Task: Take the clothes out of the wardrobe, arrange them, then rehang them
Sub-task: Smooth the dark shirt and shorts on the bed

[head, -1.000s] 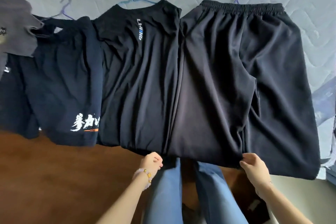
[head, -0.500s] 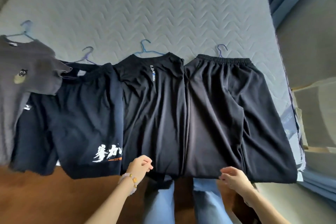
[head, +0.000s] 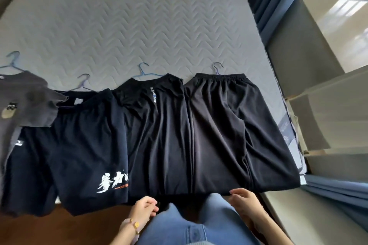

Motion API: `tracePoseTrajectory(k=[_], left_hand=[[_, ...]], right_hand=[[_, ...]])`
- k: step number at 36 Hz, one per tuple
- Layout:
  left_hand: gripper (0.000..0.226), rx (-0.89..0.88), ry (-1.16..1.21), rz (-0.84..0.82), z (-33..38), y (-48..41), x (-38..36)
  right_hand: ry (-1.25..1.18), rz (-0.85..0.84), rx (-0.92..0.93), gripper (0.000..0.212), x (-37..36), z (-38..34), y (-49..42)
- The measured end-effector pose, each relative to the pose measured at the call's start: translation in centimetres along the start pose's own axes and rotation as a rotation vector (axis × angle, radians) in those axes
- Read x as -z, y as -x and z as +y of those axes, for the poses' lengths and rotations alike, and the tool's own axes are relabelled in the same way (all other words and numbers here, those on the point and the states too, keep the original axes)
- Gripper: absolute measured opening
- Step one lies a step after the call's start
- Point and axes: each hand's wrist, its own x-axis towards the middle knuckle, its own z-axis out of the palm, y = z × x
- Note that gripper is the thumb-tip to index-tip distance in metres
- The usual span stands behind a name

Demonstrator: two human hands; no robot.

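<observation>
Four garments lie side by side on hangers on the grey quilted mattress (head: 139, 26). Black trousers (head: 229, 135) with an elastic waistband lie at the right on a purple hanger (head: 217, 66). Beside them is a black garment with blue-white lettering (head: 159, 135) on a blue hanger (head: 143, 69). Further left are navy shorts with white characters (head: 79, 145) and a grey T-shirt (head: 23, 103). My right hand (head: 242, 199) has relaxed fingers, its tips at the trousers' hem. My left hand (head: 145, 208) hangs loosely curled just below the middle garment's hem, holding nothing I can see.
My legs in blue jeans (head: 199, 225) stand against the bed's front edge. Brown wooden floor (head: 49, 228) shows at the lower left. Blue curtains (head: 274, 2) and a pale wall and ledge (head: 328, 115) run along the right side of the bed.
The view has pulled back and tilted up, showing more mattress. Both hands have eased off the garment hems and drawn back toward my legs.
</observation>
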Motion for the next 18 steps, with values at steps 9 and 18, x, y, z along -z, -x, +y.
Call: tracePoseTrajectory(k=[9,18], left_hand=[[0.018,-0.011,-0.08,0.05,7.6,-2.5,-2.8],[0.027,-0.133,-0.082,0.078,23.6,-11.8,-7.3]], right_hand=[[0.04,-0.072,0.019,0.017,4.9,-7.1,-6.3],[0.015,-0.099,0.233,0.018,10.1,-22.7,-18.8]])
